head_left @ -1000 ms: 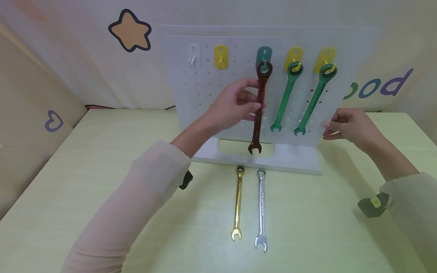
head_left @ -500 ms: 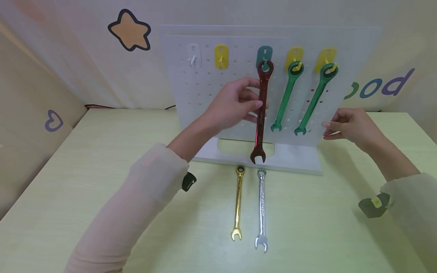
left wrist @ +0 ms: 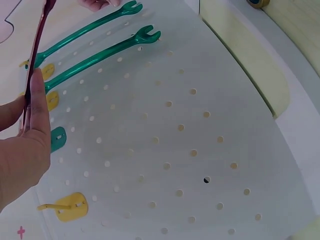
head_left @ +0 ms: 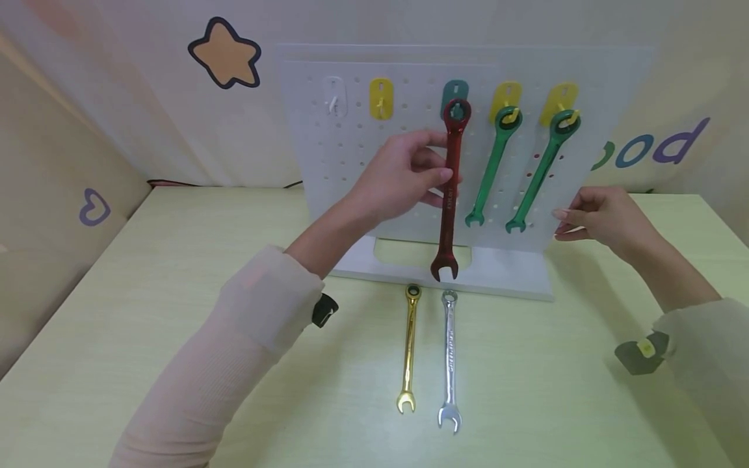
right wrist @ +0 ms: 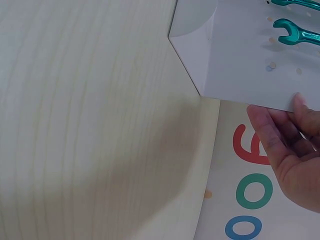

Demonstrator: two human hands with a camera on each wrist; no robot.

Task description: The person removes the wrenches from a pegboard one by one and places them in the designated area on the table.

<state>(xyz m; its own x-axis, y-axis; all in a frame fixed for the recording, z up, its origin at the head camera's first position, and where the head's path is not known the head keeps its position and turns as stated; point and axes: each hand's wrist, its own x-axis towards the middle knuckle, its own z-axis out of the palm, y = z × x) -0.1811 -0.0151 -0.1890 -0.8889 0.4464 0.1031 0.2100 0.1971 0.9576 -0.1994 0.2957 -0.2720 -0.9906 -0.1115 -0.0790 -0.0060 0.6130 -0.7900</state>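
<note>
My left hand [head_left: 404, 172] pinches a red ratcheting wrench [head_left: 449, 195] by its shaft, thumb in front and fingers behind. The wrench stands nearly upright, ring end up, its ring overlapping the teal hook [head_left: 455, 91] in the head view. Seen from the left wrist, the red wrench [left wrist: 37, 45] is edge-on, out in front of the board. My right hand [head_left: 611, 218] grips the right edge of the white pegboard [head_left: 363, 201] between thumb and fingers. Two green wrenches [head_left: 490, 172] [head_left: 538, 179] hang by their rings on yellow hooks, right of the red one.
A gold wrench [head_left: 409, 344] and a silver wrench [head_left: 449, 357] lie on the table [head_left: 526, 377] before the board's base [head_left: 509, 273]. Left of the teal hook are a bare yellow hook [head_left: 381, 99] and a bare white hook [head_left: 335, 97]. A decorated wall [head_left: 146, 78] stands behind.
The red wrench's open end has swung down and toward me, and its ring has risen slightly over the teal hook. My right hand stays at the board's edge.
</note>
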